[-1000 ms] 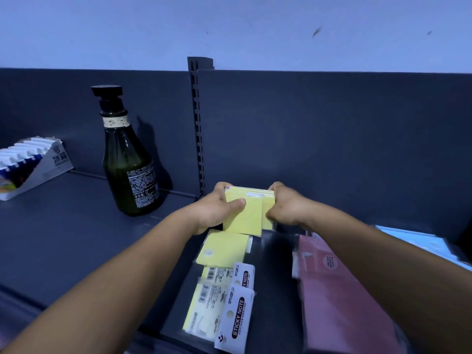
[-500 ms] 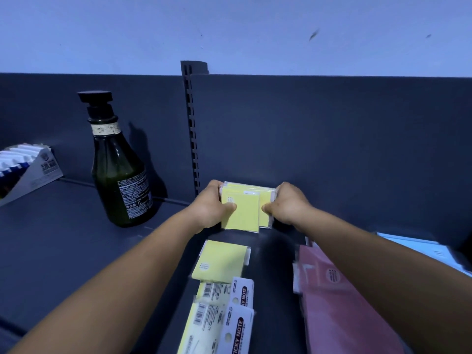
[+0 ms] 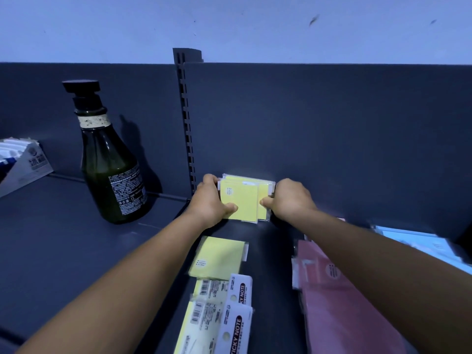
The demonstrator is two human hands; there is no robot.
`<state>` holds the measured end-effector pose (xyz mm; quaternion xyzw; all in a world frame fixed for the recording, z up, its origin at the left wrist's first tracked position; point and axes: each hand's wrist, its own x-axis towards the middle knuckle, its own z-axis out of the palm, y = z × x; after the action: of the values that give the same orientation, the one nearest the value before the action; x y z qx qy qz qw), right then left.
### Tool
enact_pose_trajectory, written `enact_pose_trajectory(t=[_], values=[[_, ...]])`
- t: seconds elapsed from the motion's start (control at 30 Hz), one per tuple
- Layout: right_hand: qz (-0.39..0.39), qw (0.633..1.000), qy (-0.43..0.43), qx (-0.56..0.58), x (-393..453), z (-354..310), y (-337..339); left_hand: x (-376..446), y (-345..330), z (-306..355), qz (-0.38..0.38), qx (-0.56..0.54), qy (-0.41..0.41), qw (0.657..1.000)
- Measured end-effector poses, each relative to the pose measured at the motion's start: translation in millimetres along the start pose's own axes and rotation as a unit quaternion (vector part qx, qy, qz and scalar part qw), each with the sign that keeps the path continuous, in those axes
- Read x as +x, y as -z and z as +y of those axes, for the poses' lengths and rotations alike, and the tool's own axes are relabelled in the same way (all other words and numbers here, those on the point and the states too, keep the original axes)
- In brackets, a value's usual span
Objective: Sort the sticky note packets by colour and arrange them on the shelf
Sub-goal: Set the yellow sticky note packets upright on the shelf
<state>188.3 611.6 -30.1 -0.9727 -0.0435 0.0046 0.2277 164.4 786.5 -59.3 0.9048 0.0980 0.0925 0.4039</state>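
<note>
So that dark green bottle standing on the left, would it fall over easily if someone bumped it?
Probably not from a light nudge: the dark green bottle stands upright on a wide base and narrows toward the black cap. It looks like glass, so likely heavy for its size and breakable if knocked off the shelf. A push high on the neck might tip it.

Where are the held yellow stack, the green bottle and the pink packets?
yellow sticky note stack (image 3: 241, 201), head view, front packet's face.
green glass bottle (image 3: 109, 172), head view, body.
pink sticky note packets (image 3: 329, 297), head view, top wrapper.
</note>
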Motion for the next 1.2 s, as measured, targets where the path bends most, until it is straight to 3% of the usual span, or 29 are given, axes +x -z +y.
enact_pose_trajectory(t=[0.43, 0.67, 0.77, 0.83, 1.0, 1.07, 1.2], values=[[0.010, 1.000, 0.001, -0.002, 0, 2, -2, -5, -3, 6, 0.039, 0.046, 0.015, 0.998], [-0.006, 0.999, 0.016, -0.033, -16, -2, 8, -18, 7, 5, 0.020, 0.053, 0.028, 0.998], [-0.056, 0.997, 0.053, -0.015, -31, -6, 13, -30, 19, 7, -0.027, 0.101, 0.032, 0.994], [-0.121, 0.989, 0.082, -0.007, -45, -9, 14, -40, 30, 10, -0.100, 0.167, 0.022, 0.981], [-0.234, 0.961, 0.142, -0.047, -71, -19, 7, -65, 57, 15, -0.311, 0.274, 0.023, 0.910], [-0.242, 0.954, 0.159, -0.076, -78, -22, 2, -70, 59, 14, -0.326, 0.299, 0.010, 0.897], [-0.222, 0.953, 0.168, -0.120, -86, -27, -7, -75, 57, 6, -0.301, 0.278, 0.010, 0.912]])
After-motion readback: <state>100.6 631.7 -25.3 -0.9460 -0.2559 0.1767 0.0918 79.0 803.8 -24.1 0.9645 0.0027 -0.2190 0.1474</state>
